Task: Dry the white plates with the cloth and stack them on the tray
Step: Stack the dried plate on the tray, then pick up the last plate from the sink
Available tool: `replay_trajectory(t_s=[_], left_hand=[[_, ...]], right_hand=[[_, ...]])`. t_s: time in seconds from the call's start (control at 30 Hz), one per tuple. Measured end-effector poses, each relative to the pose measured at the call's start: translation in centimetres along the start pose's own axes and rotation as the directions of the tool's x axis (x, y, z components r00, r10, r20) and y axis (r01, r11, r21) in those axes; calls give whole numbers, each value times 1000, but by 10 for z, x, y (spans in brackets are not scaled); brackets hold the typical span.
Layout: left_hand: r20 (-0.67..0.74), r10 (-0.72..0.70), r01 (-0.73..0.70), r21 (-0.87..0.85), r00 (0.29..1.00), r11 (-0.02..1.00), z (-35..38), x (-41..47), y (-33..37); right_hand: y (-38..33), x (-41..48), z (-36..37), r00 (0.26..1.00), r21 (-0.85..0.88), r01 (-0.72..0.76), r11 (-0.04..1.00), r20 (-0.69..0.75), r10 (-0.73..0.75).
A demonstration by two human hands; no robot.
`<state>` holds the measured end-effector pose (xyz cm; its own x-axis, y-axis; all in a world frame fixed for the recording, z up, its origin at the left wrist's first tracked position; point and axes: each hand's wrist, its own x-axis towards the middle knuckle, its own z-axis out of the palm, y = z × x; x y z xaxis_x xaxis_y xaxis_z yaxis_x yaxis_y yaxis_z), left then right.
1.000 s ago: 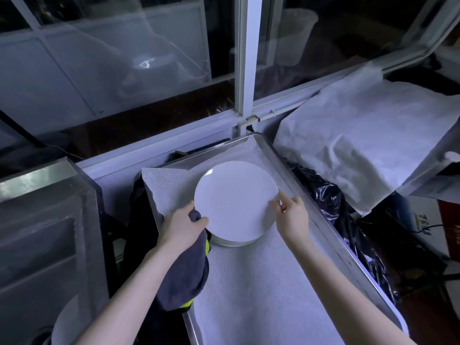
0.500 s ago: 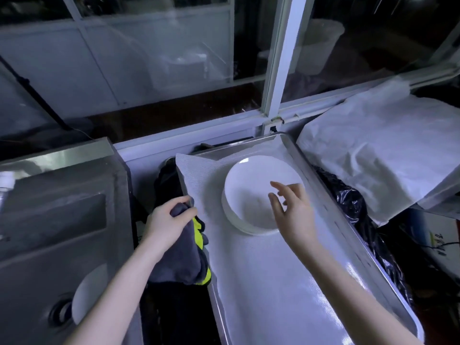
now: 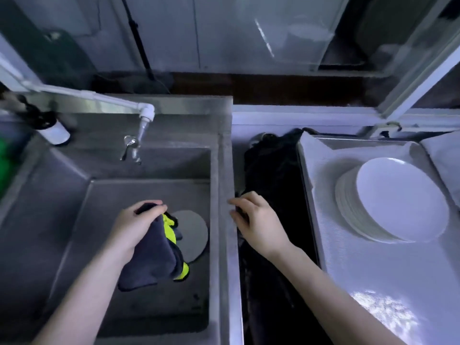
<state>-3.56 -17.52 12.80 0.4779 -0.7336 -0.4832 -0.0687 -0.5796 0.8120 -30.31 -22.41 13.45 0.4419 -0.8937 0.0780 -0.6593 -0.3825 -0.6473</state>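
L hand (image 3: 132,227) grip holding cloth (image 3: 151,257) over plate (image 3: 194,232) in sink (image 3: 225,170) — R hand (image 3: 258,225) grip loose, empty, by its rim.

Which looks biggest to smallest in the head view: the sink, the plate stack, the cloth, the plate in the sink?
1. Sink, largest.
2. Then the plate stack.
3. Cloth and plate in the sink: unsure, since the cloth sits nearer and hides part of that plate.

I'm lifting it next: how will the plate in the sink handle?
Likely rigid and breakable, like the stacked plates. The plate lies flat on the sink floor, so catching its rim may be awkward; possibly wet.
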Motion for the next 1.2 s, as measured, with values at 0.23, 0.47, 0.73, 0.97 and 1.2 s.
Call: replay_trajectory(t_s=[0.23,0.47,0.73,0.97,1.2], left_hand=[[100,-393,395,10,914,919,-58,92,-95],[193,-530,527,73,826,847,-33,179,-174],[250,-555,533,156,793,832,-11,228,-222],[374,-481,471,122,793,873,-8,236,-232],[389,-538,494,215,748,842,-37,228,-219]], right_hand=[[-21,38,153,913,1,-307,952,282,294],[22,69,270,649,-101,-652,751,439,622],[75,83,328,475,-81,-840,537,370,799],[86,88,345,398,-107,-886,452,326,857],[73,80,326,394,17,-912,410,310,865]])
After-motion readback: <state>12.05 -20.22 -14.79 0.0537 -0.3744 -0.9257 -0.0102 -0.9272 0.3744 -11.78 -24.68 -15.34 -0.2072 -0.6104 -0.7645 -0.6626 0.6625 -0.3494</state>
